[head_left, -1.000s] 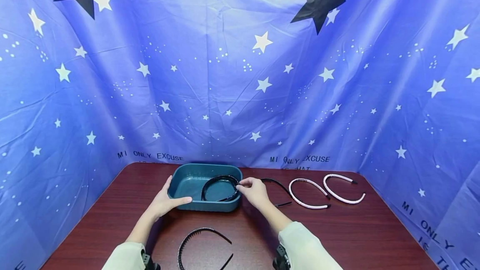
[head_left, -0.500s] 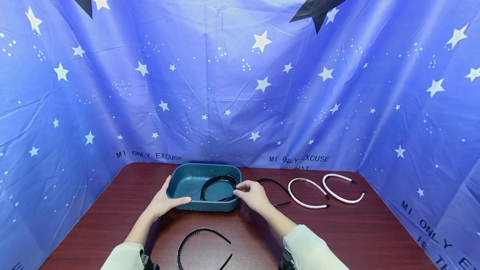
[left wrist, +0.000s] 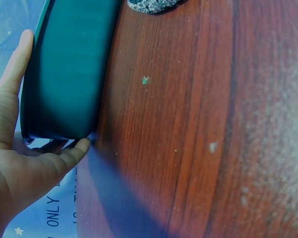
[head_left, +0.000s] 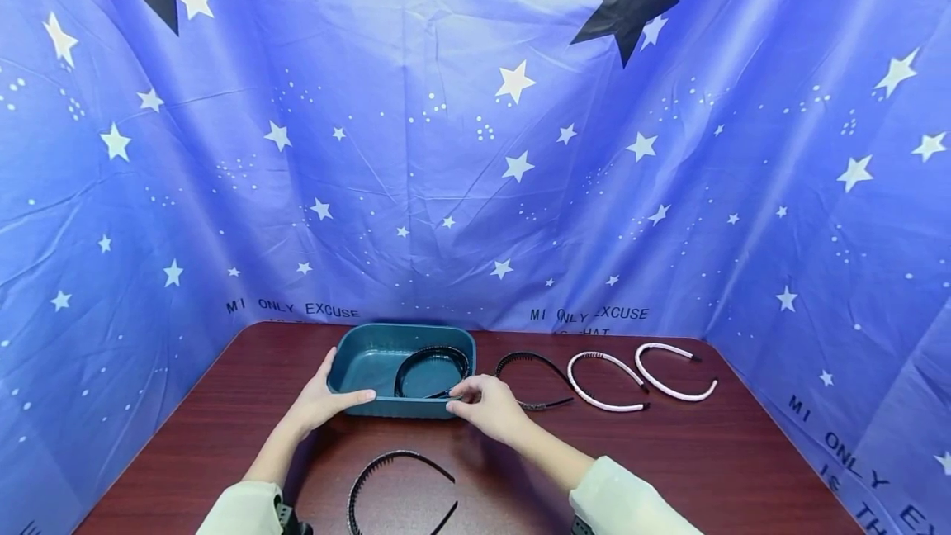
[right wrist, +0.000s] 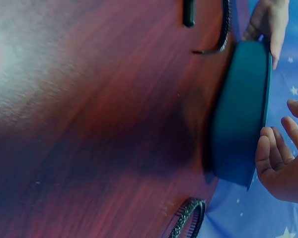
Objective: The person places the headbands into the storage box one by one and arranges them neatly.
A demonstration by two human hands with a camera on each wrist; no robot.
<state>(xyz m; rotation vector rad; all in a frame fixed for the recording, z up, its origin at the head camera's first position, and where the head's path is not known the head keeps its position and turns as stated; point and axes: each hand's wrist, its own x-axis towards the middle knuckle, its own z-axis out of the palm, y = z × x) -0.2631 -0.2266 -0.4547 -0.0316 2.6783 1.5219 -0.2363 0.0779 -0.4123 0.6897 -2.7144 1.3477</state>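
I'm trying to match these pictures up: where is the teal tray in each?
Head: the teal tray is left of centre, lower half.
Left wrist: upper left, cut off at the top.
Right wrist: right of centre.
Shared landmark: the left hand, at one end of it.

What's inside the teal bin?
Toward the teal bin's right end: a black headband loop; can't tell if one band or several. Bin floor shows at left. Hidden: part of the near-right corner behind the right hand, plus floor behind the near wall.
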